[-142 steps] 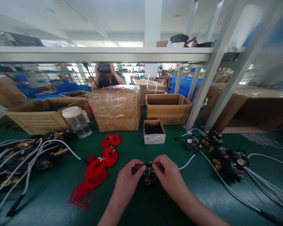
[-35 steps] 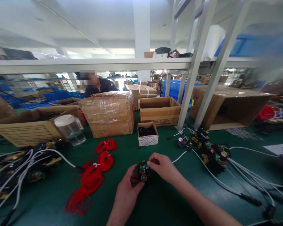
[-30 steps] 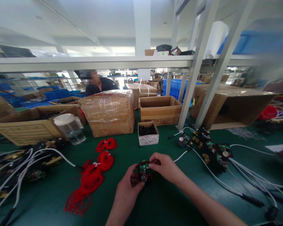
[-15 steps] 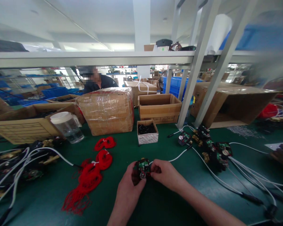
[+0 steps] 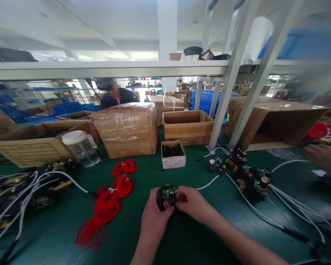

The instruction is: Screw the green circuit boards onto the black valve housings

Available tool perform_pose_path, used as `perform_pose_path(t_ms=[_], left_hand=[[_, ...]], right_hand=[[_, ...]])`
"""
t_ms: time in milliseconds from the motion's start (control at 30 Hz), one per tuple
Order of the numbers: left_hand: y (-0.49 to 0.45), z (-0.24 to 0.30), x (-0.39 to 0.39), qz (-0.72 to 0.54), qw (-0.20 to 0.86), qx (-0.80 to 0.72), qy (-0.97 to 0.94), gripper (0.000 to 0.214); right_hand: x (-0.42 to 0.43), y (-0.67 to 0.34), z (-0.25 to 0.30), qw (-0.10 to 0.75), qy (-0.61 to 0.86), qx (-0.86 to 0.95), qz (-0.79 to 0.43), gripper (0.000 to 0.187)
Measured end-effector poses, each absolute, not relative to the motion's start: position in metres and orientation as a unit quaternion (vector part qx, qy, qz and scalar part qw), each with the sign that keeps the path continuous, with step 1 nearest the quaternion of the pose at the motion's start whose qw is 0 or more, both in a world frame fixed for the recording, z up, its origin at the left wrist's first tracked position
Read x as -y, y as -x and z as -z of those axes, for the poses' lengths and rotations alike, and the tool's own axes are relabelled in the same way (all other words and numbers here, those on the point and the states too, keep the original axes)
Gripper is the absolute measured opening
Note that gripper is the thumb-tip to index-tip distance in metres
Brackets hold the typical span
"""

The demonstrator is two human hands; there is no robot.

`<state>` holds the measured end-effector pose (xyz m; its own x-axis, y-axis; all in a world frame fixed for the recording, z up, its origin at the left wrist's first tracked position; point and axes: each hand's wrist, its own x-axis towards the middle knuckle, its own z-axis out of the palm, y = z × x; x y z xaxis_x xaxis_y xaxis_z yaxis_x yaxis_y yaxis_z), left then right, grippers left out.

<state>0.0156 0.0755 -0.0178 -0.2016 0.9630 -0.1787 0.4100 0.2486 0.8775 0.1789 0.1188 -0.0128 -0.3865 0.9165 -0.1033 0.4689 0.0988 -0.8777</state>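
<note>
My left hand [image 5: 153, 216] grips a small black assembly with a green circuit board [image 5: 165, 197] just above the green table [image 5: 57, 235]. My right hand [image 5: 190, 204] pinches the right side of the same assembly, fingers closed. A white cable [image 5: 209, 182] runs from the assembly toward the right. Red string bundles [image 5: 107, 206] lie to the left of my hands. A small white box of black parts [image 5: 173, 154] stands behind them.
Piles of cabled assemblies lie at the left [image 5: 24, 187] and right [image 5: 251, 176]. A plastic jug [image 5: 81, 147], a wrapped carton [image 5: 127, 127] and open cartons [image 5: 187, 127] line the back. Another person's hand [image 5: 324, 160] reaches in at right; a person [image 5: 113, 96] sits behind.
My hands have turned the assembly and shifted their grip on it. Another person's hand at the right edge has come further into view. The view has shifted slightly.
</note>
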Motion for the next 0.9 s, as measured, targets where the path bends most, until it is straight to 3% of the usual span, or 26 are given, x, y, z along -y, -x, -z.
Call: perform_pose_path(t_ms=[333,667,900], left_hand=[[-0.002,0.042,-0.074,-0.409,0.47,-0.617,-0.48,0.07],[-0.013,0.037,-0.069,-0.407,0.37,-0.669,-0.5,0.061],[-0.011,0.029,-0.071,-0.385,0.386,-0.67,-0.504,0.06]], right_hand=[[-0.118,-0.179,0.017,0.258,0.495,0.678,-0.477,0.021],[-0.114,-0.173,0.025,0.26,0.49,0.691,-0.464,0.026],[-0.114,-0.177,0.024,0.237,0.477,0.707,-0.466,0.024]])
